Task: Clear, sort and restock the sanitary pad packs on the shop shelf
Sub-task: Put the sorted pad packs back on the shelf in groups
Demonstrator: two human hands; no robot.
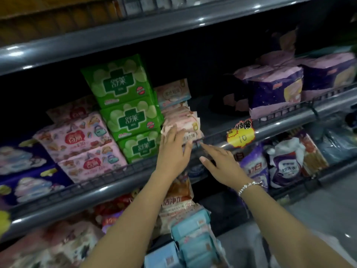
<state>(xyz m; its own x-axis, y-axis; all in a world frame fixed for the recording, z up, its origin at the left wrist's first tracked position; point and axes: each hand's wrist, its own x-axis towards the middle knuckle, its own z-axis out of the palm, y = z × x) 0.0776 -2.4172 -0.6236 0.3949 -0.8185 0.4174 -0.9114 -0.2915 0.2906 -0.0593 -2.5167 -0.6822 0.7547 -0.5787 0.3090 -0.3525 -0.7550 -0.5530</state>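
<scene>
Two hands are reaching to the pale pink pad packs (pixel 185 122) on the middle shelf (pixel 123 176).

The left hand (pixel 173 149) is lying flat with its fingers spread on the front pack of the pale pink stack, its grip open and pinching nothing. The right hand (pixel 220 161), a bracelet (pixel 249 187) at its wrist, is hovering just right of that stack near the shelf's wire rail, fingers straight and apart. The green packs (pixel 127 105) are standing stacked just left of the pink stack, the purple packs (pixel 276 89) well to its right, and a yellow price tag (pixel 241 135) is hanging on the rail between them.
</scene>
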